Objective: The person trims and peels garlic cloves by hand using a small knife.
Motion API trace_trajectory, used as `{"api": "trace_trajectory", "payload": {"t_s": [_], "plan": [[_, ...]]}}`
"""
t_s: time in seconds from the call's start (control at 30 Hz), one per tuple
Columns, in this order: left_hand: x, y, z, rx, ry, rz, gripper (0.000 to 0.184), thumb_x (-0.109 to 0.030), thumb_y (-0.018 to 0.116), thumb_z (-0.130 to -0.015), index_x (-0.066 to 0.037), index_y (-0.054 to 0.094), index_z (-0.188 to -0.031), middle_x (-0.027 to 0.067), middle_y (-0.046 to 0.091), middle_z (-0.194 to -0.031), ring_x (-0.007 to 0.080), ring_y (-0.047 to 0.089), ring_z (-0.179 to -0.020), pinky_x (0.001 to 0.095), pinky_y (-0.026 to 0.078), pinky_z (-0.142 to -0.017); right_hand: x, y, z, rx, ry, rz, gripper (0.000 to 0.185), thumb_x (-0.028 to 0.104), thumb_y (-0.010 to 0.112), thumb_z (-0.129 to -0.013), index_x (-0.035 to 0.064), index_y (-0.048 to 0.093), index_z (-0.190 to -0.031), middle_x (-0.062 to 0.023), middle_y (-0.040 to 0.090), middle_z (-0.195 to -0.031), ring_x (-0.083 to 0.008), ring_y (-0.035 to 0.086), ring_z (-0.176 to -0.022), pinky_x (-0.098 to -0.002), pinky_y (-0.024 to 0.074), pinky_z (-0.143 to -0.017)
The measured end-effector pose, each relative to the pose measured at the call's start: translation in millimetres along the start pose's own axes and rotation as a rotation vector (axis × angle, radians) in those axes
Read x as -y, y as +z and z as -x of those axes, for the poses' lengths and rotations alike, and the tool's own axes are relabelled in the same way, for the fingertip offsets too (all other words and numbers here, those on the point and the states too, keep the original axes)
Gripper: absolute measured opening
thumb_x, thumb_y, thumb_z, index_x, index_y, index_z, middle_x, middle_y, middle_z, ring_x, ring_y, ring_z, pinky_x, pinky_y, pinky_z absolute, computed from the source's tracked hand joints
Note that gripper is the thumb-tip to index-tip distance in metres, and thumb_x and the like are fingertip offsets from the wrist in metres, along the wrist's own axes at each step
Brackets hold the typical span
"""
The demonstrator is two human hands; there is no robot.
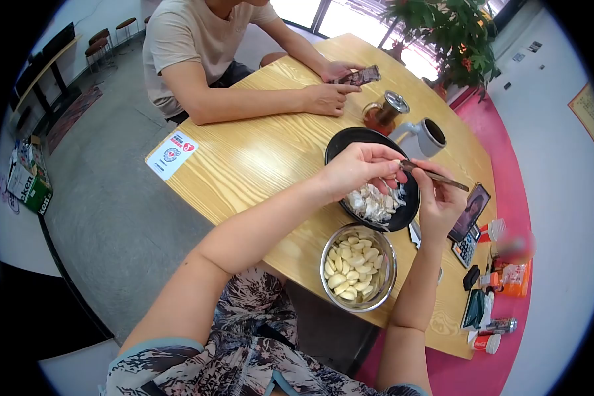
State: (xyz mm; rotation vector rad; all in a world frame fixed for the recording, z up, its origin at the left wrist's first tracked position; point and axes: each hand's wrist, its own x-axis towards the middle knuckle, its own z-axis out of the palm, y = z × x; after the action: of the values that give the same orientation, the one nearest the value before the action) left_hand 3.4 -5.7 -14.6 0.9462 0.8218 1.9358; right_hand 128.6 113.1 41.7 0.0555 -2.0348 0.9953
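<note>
Meeting over the black bowl (340, 141), both hands work at a dark slim tool (447, 179). The right hand (440, 201) pinches this tool between thumb and fingers, so that it slants from its far left end down to its near right end. The left hand (368, 170) has its thumb and fingertips pressed together just at the left end of the tool; what they pinch there is too small to tell with certainty.

Below the hands, inside the black bowl, lie whitish scraps (375, 204) in a loose heap. On the near side of it, just beside, stands a clear bowl (392, 267) with many peeled cloves (354, 267), pale yellow. Both bowls stand on the wooden counter (257, 168).

On the far side of the black bowl are a pale grey mug (408, 140) and, farther, a glass pot (380, 119) with a metal lid. To the right of the right hand, a phone (470, 212) leans upright with its screen lit, and a calculator (466, 248) lies near it. Nearer along the right edge are an orange packet (515, 280) and a can (503, 325). At the far left, another person (201, 49) sits and holds a second phone (364, 76) above the counter.
</note>
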Motion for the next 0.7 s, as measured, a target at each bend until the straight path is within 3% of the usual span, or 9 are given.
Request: {"api": "trace_trajectory", "payload": {"t_s": [0.33,0.7], "plan": [[-6.4,-2.2,0.2,-0.158,-0.005,0.155,0.025,-0.015,0.060,-0.093,-0.002,0.059,-0.114,0.0074,0.065,-0.099,0.0132,0.064,-0.086,0.0257,0.055,-0.075,5.1,0.3,0.2,-0.004,-0.004,-0.009,0.012,-0.007,0.066,-0.081,-0.0063,0.067,-0.093,-0.0103,0.069,-0.089,-0.0130,0.064,-0.078,-0.0235,0.0506,-0.072],[-3.5,-4.1,-0.5,-0.040,-0.073,0.304,0.028,-0.014,0.060,-0.092,-0.002,0.060,-0.117,0.0032,0.065,-0.090,0.0129,0.066,-0.085,0.0235,0.055,-0.074,5.9,-3.8,-2.4,-0.046,0.036,-0.092,0.017,-0.008,0.065,-0.082,-0.0058,0.066,-0.099,-0.0090,0.068,-0.094,-0.0119,0.064,-0.086,-0.0236,0.0508,-0.077]]}}
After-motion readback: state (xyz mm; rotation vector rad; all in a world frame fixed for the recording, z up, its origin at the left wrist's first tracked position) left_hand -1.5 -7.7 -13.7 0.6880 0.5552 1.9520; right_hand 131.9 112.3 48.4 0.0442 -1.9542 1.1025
